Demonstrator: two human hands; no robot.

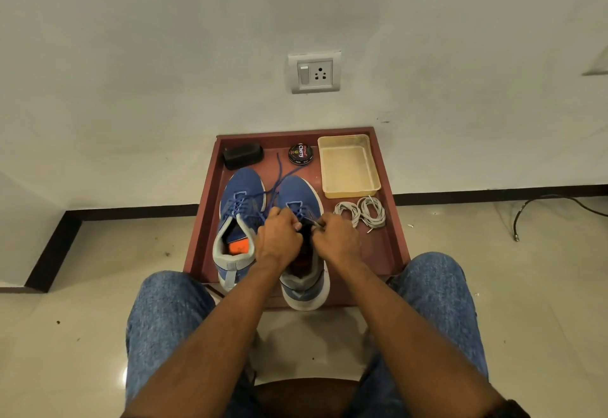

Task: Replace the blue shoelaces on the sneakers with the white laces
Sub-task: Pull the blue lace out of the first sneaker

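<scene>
Both hands, left (279, 240) and right (335, 239), were curled over the right blue mesh sneaker (297, 194), pinching its soft, limp blue shoelace (279, 172); gripping near the eyelets was judged best.

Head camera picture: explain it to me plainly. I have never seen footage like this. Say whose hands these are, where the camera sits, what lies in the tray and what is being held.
There is no machine here. A person wears a camera on the head; it looks forward and down, so you see their own arms, jeans-clad knees and hands from above.

In front of them, against a wall, sits a red tray. It holds two blue sneakers, the left sneaker and the right sneaker. It also holds a black brush, a polish tin, an empty beige tub and coiled white laces.

Both hands work on the right sneaker. The left hand and the right hand have curled fingers and seem to pinch its blue lace, whose loose ends trail toward the tin. The white laces lie untouched.
</scene>
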